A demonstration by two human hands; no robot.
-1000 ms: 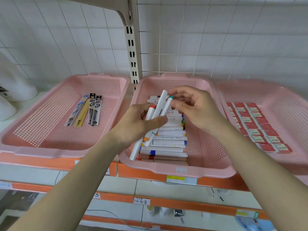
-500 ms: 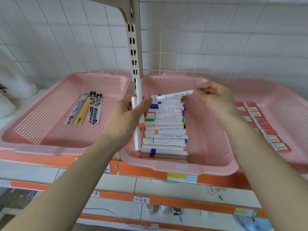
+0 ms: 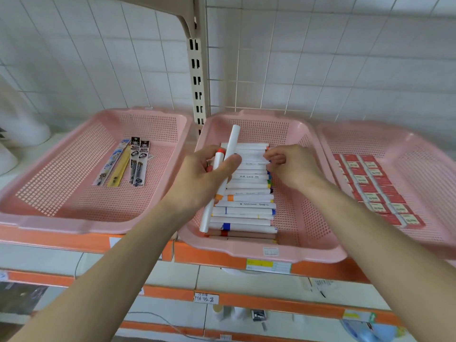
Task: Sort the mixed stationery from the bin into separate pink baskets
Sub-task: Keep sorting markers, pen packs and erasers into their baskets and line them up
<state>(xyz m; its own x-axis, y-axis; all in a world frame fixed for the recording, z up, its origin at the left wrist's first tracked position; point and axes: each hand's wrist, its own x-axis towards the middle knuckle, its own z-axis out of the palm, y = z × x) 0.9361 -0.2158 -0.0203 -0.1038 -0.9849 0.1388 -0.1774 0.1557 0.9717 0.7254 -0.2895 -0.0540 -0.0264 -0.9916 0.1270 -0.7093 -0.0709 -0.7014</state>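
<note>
Three pink baskets stand side by side on a shelf. The middle basket [image 3: 259,250] holds a row of white markers [image 3: 246,208] lying crosswise. My left hand [image 3: 204,178] grips two white markers [image 3: 232,141] over the row's left side; they point away from me, and one has a red cap. My right hand [image 3: 293,166] is at the far right end of the row, its curled fingertips pinching the end of the farthest marker [image 3: 249,146], which lies on the stack.
The left basket [image 3: 49,223] contains a few packaged pen refills [image 3: 128,164]. The right basket [image 3: 394,134] holds rows of red-and-white erasers [image 3: 375,183]. A slotted shelf upright [image 3: 197,70] rises behind the baskets against a white tiled wall. Orange shelf edges run below.
My right hand took one marker from the left hand's bundle, turned it crosswise and lowered it onto the far end of the row. My left hand shifted slightly, still holding two markers.
</note>
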